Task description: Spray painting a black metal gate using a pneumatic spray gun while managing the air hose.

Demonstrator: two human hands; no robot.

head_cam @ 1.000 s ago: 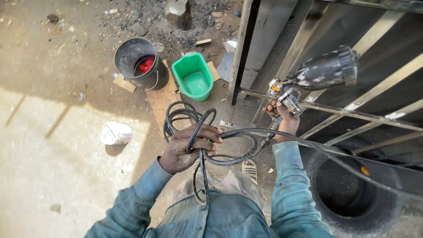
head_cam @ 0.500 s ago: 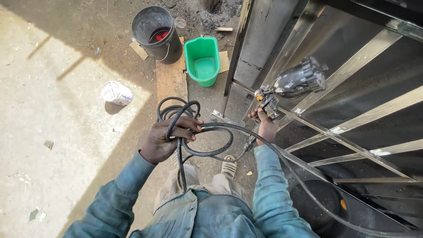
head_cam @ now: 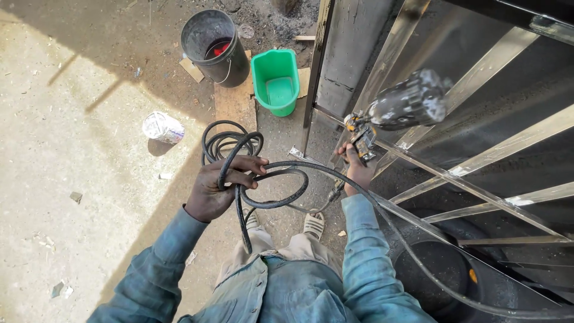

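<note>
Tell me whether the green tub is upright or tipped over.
Upright. The green tub stands on the ground with its open mouth facing up, its inner floor visible, beside the dark bucket.

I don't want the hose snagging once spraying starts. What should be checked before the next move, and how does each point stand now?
1. Left hand grips the hose loops: ok.
2. Right hand holds the spray gun by its handle: ok.
3. Gun pointed at the metal gate, away from the body: ok.
4. Hose free of feet: not ok, one loop hangs close above the sandals.
5. Hose coupling at the gun tight: cannot tell.
6. Buckets out of the hose's way: ok.
</note>
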